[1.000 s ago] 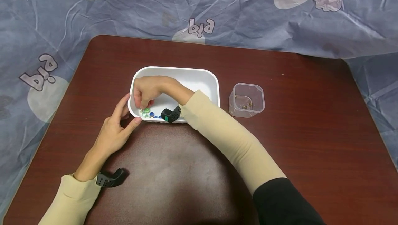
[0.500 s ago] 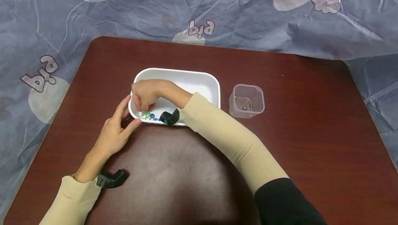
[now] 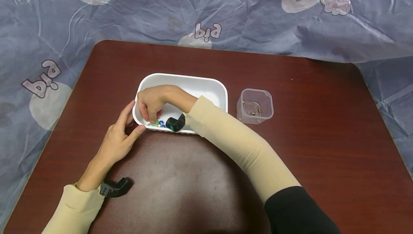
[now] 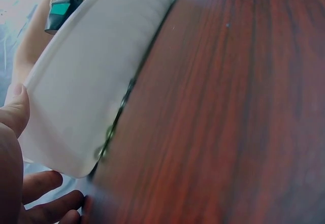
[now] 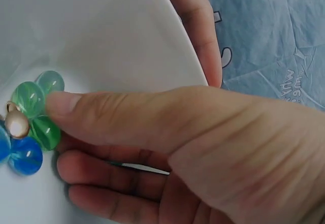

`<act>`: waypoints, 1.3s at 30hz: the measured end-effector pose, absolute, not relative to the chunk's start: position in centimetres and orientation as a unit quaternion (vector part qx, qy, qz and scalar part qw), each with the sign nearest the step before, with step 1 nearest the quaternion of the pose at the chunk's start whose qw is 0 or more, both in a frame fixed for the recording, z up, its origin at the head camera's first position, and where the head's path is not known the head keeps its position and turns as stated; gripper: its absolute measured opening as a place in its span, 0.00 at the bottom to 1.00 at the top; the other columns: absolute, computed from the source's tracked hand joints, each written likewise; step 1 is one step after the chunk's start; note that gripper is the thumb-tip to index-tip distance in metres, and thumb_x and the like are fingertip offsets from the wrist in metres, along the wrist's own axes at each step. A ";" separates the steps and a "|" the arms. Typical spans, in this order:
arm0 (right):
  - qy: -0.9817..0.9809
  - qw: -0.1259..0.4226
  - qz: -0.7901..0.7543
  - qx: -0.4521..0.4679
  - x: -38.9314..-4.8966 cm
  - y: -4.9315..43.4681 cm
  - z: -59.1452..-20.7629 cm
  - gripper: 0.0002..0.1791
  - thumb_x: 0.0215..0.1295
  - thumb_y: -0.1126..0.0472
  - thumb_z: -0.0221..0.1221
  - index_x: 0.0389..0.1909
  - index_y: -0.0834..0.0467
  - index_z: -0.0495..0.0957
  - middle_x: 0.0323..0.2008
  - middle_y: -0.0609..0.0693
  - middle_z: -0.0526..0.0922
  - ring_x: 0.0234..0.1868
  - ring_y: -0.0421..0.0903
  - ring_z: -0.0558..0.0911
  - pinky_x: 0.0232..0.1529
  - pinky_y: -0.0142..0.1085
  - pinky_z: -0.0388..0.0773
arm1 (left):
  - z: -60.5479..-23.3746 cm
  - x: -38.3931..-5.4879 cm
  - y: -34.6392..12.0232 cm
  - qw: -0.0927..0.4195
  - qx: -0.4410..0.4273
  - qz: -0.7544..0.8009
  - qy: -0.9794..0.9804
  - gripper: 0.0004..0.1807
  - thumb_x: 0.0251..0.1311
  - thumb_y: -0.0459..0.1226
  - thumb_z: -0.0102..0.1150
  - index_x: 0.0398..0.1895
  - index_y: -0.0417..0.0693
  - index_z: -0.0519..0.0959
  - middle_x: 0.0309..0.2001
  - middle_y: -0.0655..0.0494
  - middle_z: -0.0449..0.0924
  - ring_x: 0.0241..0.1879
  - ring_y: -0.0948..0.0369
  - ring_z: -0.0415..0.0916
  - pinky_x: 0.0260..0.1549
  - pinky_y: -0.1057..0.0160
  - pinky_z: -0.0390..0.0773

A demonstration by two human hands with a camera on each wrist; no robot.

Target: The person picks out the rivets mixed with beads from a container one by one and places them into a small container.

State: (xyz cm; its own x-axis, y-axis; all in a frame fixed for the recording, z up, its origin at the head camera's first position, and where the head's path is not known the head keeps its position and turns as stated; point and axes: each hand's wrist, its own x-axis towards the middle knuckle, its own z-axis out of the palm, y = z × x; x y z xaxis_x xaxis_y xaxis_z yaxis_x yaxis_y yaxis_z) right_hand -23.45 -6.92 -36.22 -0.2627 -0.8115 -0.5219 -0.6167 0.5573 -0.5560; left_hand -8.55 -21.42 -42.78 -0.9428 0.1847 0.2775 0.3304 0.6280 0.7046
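Observation:
A white rectangular tray (image 3: 196,86) stands on the table. My right hand (image 3: 153,99) reaches into its left end, fingers pointing down. In the right wrist view, my thumb touches light green marbles (image 5: 29,99); a darker green marble (image 5: 46,134) lies just below its tip. Blue marbles (image 5: 26,156) and a small gold-coloured bead or bell (image 5: 18,124) cluster beside them. Loosely bent, my other right fingers partly disappear under the thumb, and no held item shows. My left hand (image 3: 117,140) rests against the tray's near-left corner, thumb at the near rim and extended fingers along the left side.
Right of the tray stands a clear plastic box (image 3: 245,120) with several small gold-coloured pieces (image 3: 253,113) inside. Both are on a dark red-brown table (image 3: 322,137). A wrinkled blue-grey patterned cloth (image 3: 258,18) lies beyond the table's far edge.
My right fingertips have moved slightly toward the tray's near wall, and the marbles have shifted a little right and nearer. My left hand stays at the corner.

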 end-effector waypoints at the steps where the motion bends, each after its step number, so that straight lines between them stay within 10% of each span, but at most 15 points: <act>1: 0.788 0.398 -0.112 -0.457 -23.4 -6.9 -36.2 0.04 0.51 0.68 0.73 0.26 0.57 0.88 0.21 0.45 0.82 0.21 0.38 0.76 0.29 0.28 0.74 | -42.8 -8.5 -21.4 0.090 -0.143 -0.407 -0.898 0.41 0.68 0.40 0.61 0.78 0.48 0.51 0.62 0.43 0.76 0.58 0.45 0.75 0.53 0.43 0.69; 39: 0.798 0.394 -0.106 -0.443 -24.1 -6.4 -35.8 0.05 0.52 0.70 0.65 0.25 0.57 0.86 0.21 0.47 0.81 0.22 0.39 0.75 0.27 0.28 0.71 | -42.5 -8.3 -21.7 0.115 -0.105 -0.408 -0.900 0.35 0.62 0.43 0.67 0.73 0.59 0.67 0.55 0.37 0.79 0.44 0.43 0.81 0.44 0.44 0.74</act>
State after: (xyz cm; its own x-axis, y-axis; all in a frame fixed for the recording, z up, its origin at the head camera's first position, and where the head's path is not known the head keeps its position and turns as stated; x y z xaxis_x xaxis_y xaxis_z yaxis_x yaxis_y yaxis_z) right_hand -24.14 -6.35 -35.77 -0.2958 -0.7912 -0.5352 -0.6239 0.5844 -0.5190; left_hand -8.28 -21.66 -42.50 -0.9515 0.0945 0.2928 0.2824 0.6460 0.7092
